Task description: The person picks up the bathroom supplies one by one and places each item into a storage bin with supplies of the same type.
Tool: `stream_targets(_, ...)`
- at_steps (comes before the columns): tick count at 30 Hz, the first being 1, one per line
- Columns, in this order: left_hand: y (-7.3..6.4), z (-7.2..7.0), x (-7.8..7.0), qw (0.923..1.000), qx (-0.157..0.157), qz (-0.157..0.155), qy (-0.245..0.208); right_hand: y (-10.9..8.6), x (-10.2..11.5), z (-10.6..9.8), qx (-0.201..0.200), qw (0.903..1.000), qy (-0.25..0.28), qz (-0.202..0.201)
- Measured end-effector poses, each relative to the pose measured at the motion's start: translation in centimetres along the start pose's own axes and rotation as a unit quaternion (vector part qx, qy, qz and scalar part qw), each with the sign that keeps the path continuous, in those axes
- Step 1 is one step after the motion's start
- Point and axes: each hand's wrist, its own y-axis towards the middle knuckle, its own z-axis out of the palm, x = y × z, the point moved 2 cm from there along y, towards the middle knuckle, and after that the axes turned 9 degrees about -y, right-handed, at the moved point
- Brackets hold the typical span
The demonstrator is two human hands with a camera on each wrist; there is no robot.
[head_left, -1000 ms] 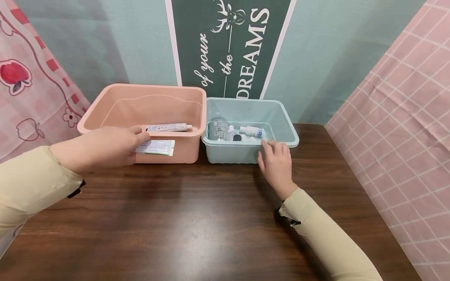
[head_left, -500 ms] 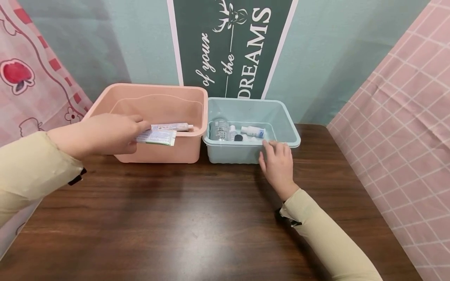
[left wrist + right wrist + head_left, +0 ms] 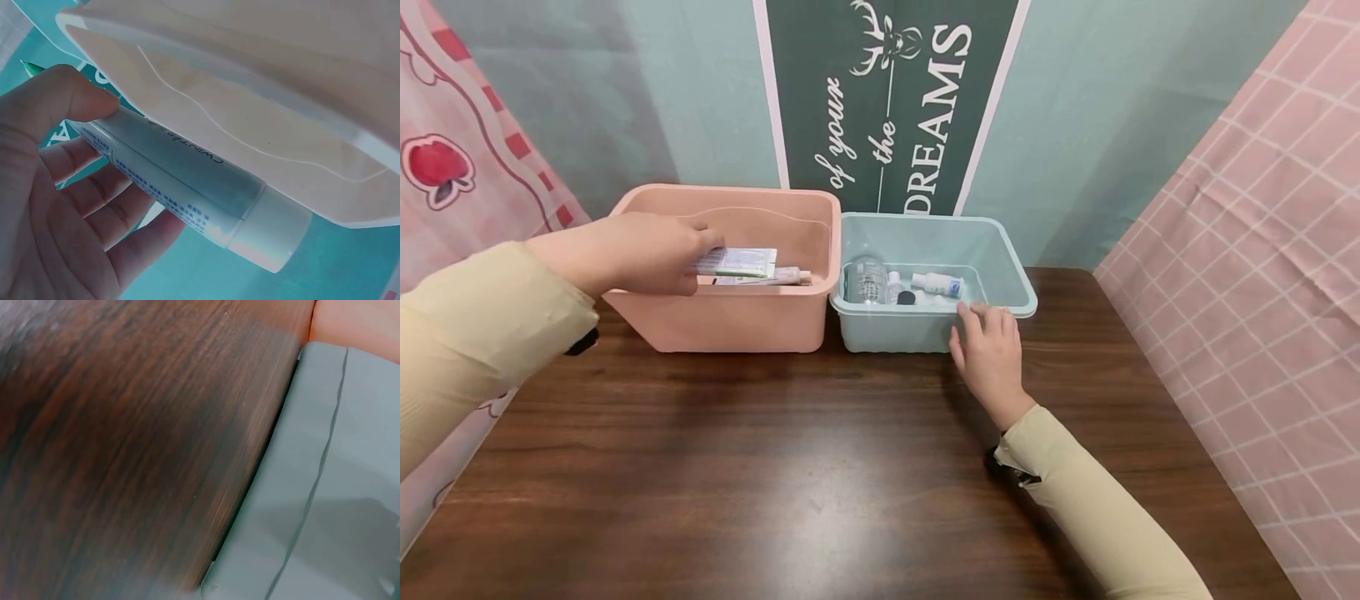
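My left hand (image 3: 647,250) pinches a toothpaste tube (image 3: 181,165) between thumb and fingers, over the pink bin (image 3: 737,321). The tube is white and printed, with a wide white cap in the left wrist view; its flat crimped end shows green in the head view. Another white tube (image 3: 782,277) lies inside the pink bin, partly hidden by the held one. Relaxed fingers of my right hand (image 3: 988,354) rest at the front rim of the blue bin (image 3: 895,329). Its fingers are out of sight in the right wrist view.
In the blue bin lie a clear bottle (image 3: 867,282), a small white tube (image 3: 937,283) and other small bottles, one with a black cap (image 3: 907,297). Both bins stand side by side on a dark wooden table (image 3: 820,467), with curtains behind and at the sides.
My left hand has lifted the toothpaste tube from in front of the pink bin's rim and moved it up and back over the bin. My right hand has stayed at the blue bin's rim.
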Motion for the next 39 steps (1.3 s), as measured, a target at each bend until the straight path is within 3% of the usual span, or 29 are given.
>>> stream_targets(6,1.1,-0.6,0.8,0.9989,0.042,-0.02,0.009,0.1,0.1,-0.1,-0.003,1.0,0.0,-0.002)
stream_targets(17,3.0,-0.4,1.9,0.9958,0.078,-0.032,0.038,-0.2,0.0,0.2,0.0,1.0,-0.001,-0.002)
stream_targets(26,4.8,-0.4,2.7,0.9894,0.133,-0.057,0.01,-0.2,0.0,0.3,-0.008,1.0,-0.001,0.0)
stream_targets(33,5.5,-0.2,3.4,0.9874,0.136,-0.077,-0.027,-0.4,0.2,0.3,-0.004,1.0,0.0,-0.002)
stream_targets(39,6.2,-1.5,4.7,0.9795,0.139,-0.128,-0.07,-0.3,0.1,0.3,-0.017,0.9999,-0.002,0.002)
